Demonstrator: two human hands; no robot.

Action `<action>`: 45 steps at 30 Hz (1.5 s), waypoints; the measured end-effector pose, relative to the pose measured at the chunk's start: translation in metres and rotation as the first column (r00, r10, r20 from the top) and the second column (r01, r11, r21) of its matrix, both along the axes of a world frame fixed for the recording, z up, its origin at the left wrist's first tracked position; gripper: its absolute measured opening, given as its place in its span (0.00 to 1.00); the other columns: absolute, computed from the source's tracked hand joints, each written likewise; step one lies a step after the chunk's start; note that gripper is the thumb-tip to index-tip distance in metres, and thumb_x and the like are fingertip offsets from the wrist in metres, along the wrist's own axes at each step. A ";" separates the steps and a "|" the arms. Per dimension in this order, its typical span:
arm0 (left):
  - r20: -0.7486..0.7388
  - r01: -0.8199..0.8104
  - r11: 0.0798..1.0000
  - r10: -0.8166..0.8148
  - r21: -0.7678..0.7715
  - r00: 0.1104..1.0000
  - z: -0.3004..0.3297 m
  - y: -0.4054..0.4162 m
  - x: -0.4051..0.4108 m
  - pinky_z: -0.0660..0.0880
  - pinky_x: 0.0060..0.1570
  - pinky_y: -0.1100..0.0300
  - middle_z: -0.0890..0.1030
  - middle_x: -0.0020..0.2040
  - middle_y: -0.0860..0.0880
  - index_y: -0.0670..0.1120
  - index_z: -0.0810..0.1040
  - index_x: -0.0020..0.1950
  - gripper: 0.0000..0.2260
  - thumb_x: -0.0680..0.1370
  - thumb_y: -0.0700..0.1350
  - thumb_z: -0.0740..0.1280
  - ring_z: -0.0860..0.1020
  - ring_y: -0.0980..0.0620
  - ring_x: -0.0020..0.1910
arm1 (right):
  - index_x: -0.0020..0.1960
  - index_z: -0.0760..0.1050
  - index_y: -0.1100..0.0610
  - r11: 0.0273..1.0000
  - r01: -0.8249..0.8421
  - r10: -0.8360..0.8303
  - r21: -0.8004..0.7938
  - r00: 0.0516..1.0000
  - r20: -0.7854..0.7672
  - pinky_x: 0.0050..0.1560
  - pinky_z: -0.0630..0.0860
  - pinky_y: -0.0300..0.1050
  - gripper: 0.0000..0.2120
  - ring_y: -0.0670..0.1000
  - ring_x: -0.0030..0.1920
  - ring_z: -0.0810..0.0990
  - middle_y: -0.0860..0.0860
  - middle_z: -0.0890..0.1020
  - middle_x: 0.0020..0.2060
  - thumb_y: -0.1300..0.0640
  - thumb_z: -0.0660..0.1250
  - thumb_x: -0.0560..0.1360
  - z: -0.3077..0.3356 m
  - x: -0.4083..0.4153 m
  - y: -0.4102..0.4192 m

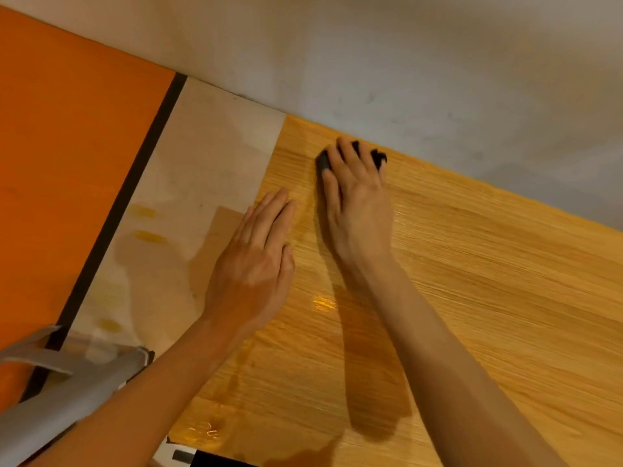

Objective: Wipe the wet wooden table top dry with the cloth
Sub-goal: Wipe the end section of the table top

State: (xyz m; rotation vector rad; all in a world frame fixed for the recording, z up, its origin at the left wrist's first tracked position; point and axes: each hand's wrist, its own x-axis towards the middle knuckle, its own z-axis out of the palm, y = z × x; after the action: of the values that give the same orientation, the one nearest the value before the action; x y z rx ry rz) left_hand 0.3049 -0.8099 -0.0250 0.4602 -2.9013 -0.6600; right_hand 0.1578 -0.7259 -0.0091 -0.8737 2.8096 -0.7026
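The wooden table top [472, 281] fills the right and lower part of the head view and shines with wet patches near its front. A dark cloth [323, 162] lies bunched at the table's far left corner by the wall. My right hand [357, 200] presses down on the cloth with fingers spread over it, so only its dark edges show. My left hand [256, 261] lies flat on the table's left edge, fingers straight and together, holding nothing.
A pale wall [404, 62] runs along the table's far edge. Left of the table lies light floor [202, 156] with yellowish stains, then a black strip [135, 183] and an orange surface [67, 146]. A grey metal frame [67, 382] stands at lower left.
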 end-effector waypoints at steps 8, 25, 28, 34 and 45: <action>0.053 0.005 0.999 -0.007 0.039 0.999 -0.002 -0.002 0.000 0.51 0.81 0.55 0.59 0.82 0.45 0.40 0.61 0.81 0.24 0.84 0.42 0.53 0.55 0.49 0.82 | 0.76 0.62 0.54 0.991 -0.119 0.115 0.056 0.991 0.064 0.77 0.52 0.58 0.21 0.49 0.79 0.51 0.49 0.60 0.77 0.52 0.51 0.84 0.011 0.103 0.055; 0.075 0.001 0.999 -0.005 0.046 0.997 0.003 -0.002 -0.003 0.49 0.81 0.58 0.60 0.82 0.45 0.40 0.62 0.80 0.24 0.84 0.42 0.53 0.57 0.48 0.82 | 0.76 0.61 0.57 0.993 0.070 -0.068 0.096 0.997 -0.022 0.77 0.53 0.55 0.22 0.49 0.78 0.51 0.52 0.60 0.77 0.52 0.50 0.84 -0.001 0.064 0.025; 0.082 0.007 0.999 -0.010 0.037 0.997 0.004 -0.002 -0.004 0.49 0.81 0.57 0.60 0.82 0.45 0.39 0.62 0.80 0.24 0.84 0.43 0.53 0.57 0.49 0.82 | 0.76 0.61 0.56 0.990 -0.006 0.013 0.138 0.999 -0.048 0.76 0.54 0.56 0.22 0.50 0.78 0.51 0.52 0.60 0.77 0.51 0.51 0.84 -0.001 0.076 0.040; 0.066 0.011 0.999 -0.013 0.031 0.998 0.005 -0.002 -0.004 0.54 0.80 0.54 0.61 0.81 0.45 0.39 0.64 0.79 0.24 0.83 0.42 0.54 0.57 0.49 0.82 | 0.76 0.62 0.58 0.997 0.025 -0.021 0.072 0.998 -0.052 0.78 0.49 0.53 0.23 0.53 0.78 0.54 0.55 0.62 0.76 0.51 0.50 0.84 -0.005 -0.015 -0.017; 0.049 0.002 0.999 -0.005 0.053 0.999 0.002 -0.002 -0.003 0.54 0.80 0.53 0.61 0.82 0.44 0.39 0.63 0.80 0.24 0.83 0.43 0.55 0.58 0.48 0.81 | 0.75 0.62 0.60 0.937 0.325 -0.315 0.130 0.944 -0.096 0.77 0.52 0.55 0.24 0.57 0.76 0.59 0.57 0.66 0.74 0.51 0.47 0.84 0.000 -0.041 0.063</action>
State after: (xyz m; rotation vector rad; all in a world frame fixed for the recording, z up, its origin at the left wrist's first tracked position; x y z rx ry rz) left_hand 0.3019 -0.8117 -0.0234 0.4842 -2.9373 -0.7373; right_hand 0.1172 -0.6631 -0.0093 -0.4284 3.0588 -0.5014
